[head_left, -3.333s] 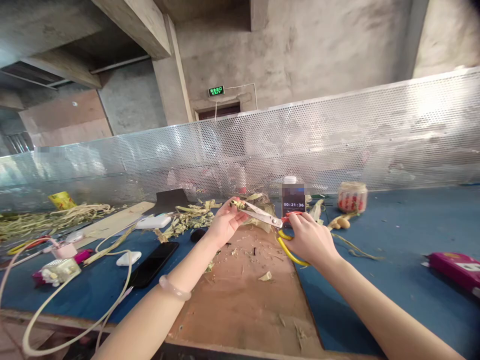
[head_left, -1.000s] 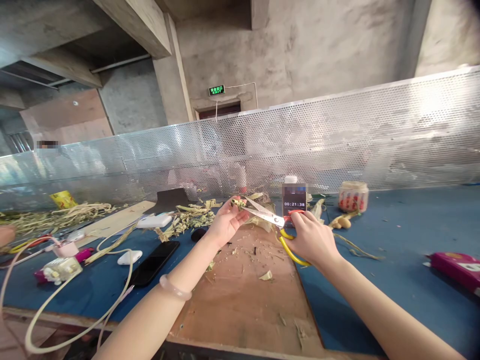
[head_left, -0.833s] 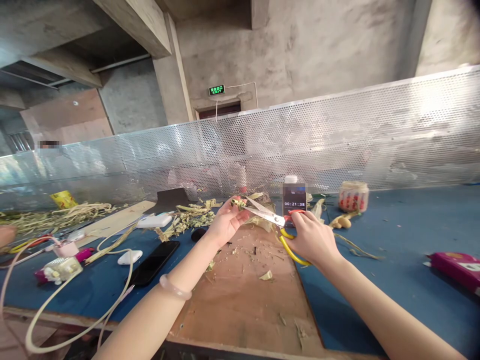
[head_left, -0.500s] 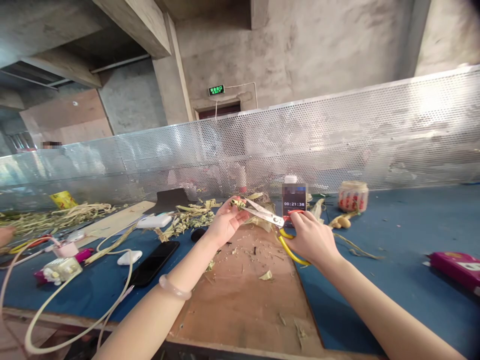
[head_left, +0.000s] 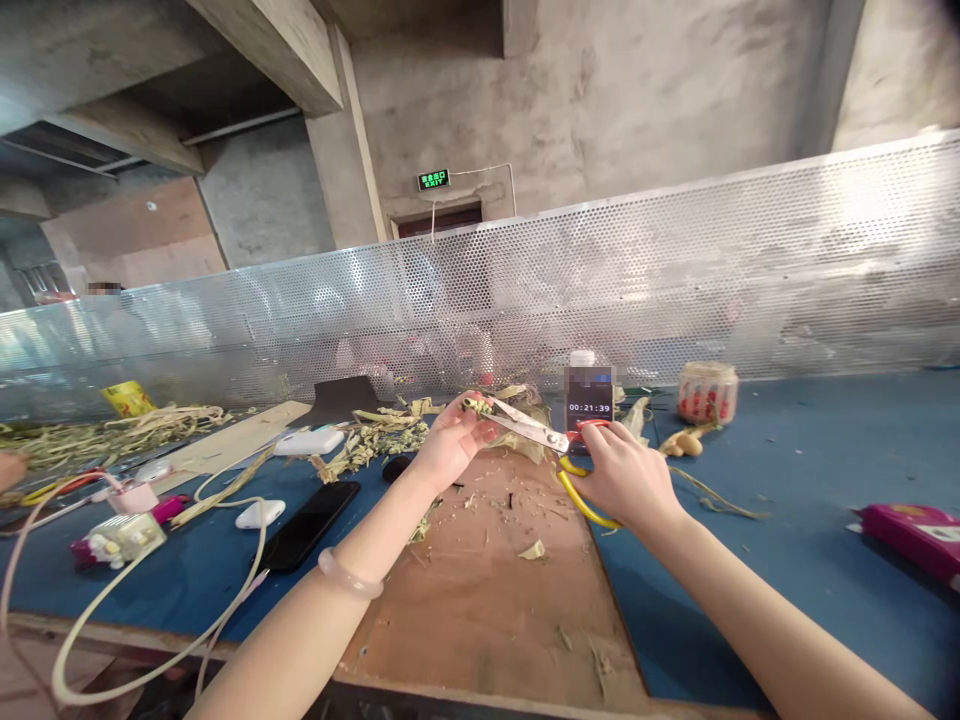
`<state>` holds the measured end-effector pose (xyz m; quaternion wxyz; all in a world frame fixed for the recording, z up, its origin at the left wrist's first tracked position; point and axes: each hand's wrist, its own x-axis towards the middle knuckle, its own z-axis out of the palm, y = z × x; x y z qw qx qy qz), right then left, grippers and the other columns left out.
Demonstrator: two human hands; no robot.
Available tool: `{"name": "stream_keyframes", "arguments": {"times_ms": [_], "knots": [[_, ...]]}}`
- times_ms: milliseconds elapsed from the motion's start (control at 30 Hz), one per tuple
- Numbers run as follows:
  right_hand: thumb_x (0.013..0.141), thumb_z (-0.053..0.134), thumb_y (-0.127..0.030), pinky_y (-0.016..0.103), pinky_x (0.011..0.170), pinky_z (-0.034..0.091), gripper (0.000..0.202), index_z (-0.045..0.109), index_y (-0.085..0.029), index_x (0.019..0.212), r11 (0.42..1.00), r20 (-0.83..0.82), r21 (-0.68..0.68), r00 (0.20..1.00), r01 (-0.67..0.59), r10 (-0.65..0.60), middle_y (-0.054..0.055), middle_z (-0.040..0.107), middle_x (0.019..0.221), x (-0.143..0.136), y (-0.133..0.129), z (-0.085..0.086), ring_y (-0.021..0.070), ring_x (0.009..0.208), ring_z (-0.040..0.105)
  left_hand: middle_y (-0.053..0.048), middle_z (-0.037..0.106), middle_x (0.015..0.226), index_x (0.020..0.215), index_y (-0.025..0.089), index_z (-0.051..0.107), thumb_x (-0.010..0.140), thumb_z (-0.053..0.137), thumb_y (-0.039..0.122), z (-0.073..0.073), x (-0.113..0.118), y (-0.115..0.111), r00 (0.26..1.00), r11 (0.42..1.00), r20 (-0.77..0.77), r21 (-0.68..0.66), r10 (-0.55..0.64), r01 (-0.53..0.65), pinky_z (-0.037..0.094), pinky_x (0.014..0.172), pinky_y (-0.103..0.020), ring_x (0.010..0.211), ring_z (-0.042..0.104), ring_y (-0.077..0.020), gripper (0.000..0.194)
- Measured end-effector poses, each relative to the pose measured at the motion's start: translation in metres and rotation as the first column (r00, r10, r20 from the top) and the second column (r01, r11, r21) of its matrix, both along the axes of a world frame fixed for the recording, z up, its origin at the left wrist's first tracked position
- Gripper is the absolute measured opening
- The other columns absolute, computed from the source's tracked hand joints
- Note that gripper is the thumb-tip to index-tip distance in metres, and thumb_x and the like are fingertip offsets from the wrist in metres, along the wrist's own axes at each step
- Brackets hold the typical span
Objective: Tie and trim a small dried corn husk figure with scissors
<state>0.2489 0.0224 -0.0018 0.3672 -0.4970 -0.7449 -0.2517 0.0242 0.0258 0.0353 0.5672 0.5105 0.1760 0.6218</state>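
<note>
My left hand [head_left: 448,447] is raised over the middle of the board, its fingers closed on a small yellow-green piece of dried plant [head_left: 477,406]. The fingertips partly cover that piece. In my right hand [head_left: 628,472] is a pair of scissors [head_left: 541,435] with red and yellow handles. Its blades stand slightly apart and point left, with their tips at the plant piece; whether they touch it I cannot tell. Bits of plant scrap [head_left: 532,550] lie on the brown board [head_left: 487,640] below my hands.
Behind the scissors stands a phone showing a timer [head_left: 589,407]. A jar [head_left: 707,393] is at the right. To the left lie a dark phone [head_left: 311,527], looping white cables [head_left: 64,640] and a heap of cut plant pieces [head_left: 386,440]. A perforated metal screen [head_left: 300,310] runs behind.
Both hands, the scissors and the plant piece keep nearly the same place. The timer has gone up by one second.
</note>
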Motion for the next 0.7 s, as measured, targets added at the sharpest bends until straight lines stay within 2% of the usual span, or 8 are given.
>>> {"name": "stream_keyframes", "arguments": {"times_ms": [267, 500, 700], "knots": [[0.07, 0.053, -0.036, 0.025, 0.046, 0.025, 0.021, 0.053, -0.022, 0.086, 1.0, 0.027, -0.025, 1.0, -0.011, 0.011, 0.004, 0.065, 0.087, 0.0001, -0.0014, 0.0, 0.0198, 0.085, 0.056, -0.002, 0.063, 0.094, 0.088, 0.021, 0.062, 0.073, 0.064, 0.015, 0.0004, -0.002, 0.0012, 1.0, 1.0, -0.012, 0.016, 0.021, -0.021, 0.05, 0.07, -0.03, 0.072, 0.062, -0.0134, 0.016], [0.069, 0.053, -0.036, 0.025, 0.047, 0.028, 0.023, 0.052, -0.022, 0.087, 0.998, 0.008, -0.06, 1.0, -0.012, 0.012, 0.003, 0.065, 0.089, -0.0017, -0.0061, 0.0032, 0.02, 0.089, 0.055, -0.001, 0.064, 0.086, 0.089, 0.02, 0.062, 0.073, 0.064, 0.014, -0.0029, -0.0018, 0.0022, 0.999, 1.0, -0.035, 0.026, -0.009, 0.01, 0.05, 0.07, -0.029, 0.071, 0.063, -0.0138, 0.018], [0.068, 0.053, -0.037, 0.025, 0.046, 0.026, 0.025, 0.054, -0.023, 0.089, 0.998, 0.016, -0.067, 1.0, 0.014, -0.013, 0.003, 0.065, 0.091, -0.0006, -0.0039, 0.0029, 0.0204, 0.084, 0.056, -0.001, 0.064, 0.092, 0.09, 0.02, 0.062, 0.074, 0.063, 0.013, -0.0041, -0.0033, 0.0041, 0.998, 0.998, -0.052, 0.047, -0.046, 0.049, 0.05, 0.071, -0.03, 0.075, 0.063, -0.0143, 0.017]]}}
